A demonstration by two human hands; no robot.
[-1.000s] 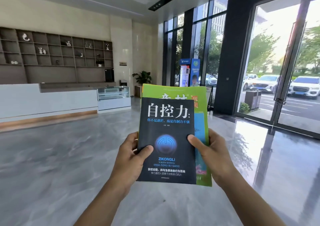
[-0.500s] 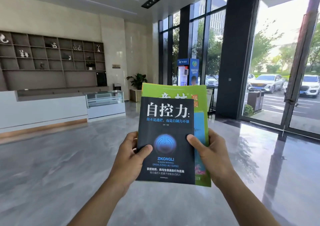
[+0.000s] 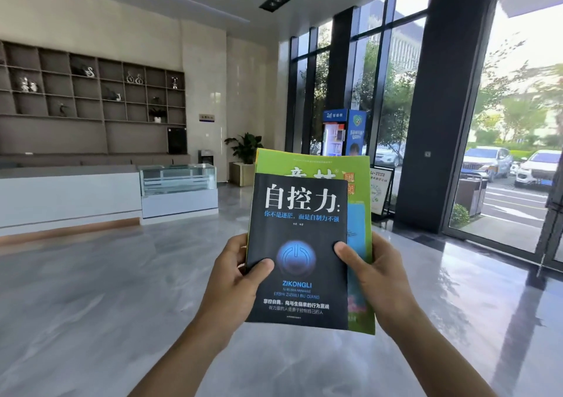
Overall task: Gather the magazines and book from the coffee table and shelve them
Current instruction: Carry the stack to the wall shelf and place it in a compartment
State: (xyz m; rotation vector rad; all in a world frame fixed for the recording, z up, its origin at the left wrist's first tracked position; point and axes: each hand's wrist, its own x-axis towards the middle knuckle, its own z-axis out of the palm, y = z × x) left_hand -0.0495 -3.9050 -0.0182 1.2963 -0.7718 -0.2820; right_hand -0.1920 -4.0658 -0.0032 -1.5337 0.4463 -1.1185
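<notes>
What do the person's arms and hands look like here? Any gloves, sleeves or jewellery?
Both hands are bare: the left hand and right hand wear no gloves, and no rings show on the visible fingers. Both forearms are uncovered down to the picture's bottom edge, with no sleeve, watch or bracelet in view.

Book (image 3: pixel 297 253) sits dead center of the frame, stacked in front of the magazine (image 3: pixel 359 232), left hand (image 3: pixel 234 287) and right hand (image 3: pixel 377 281) on either side. Wall shelf (image 3: pixel 91 98) upper left, desk (image 3: pixel 67 195) below it, potted plant (image 3: pixel 245 148) behind the stack.
</notes>
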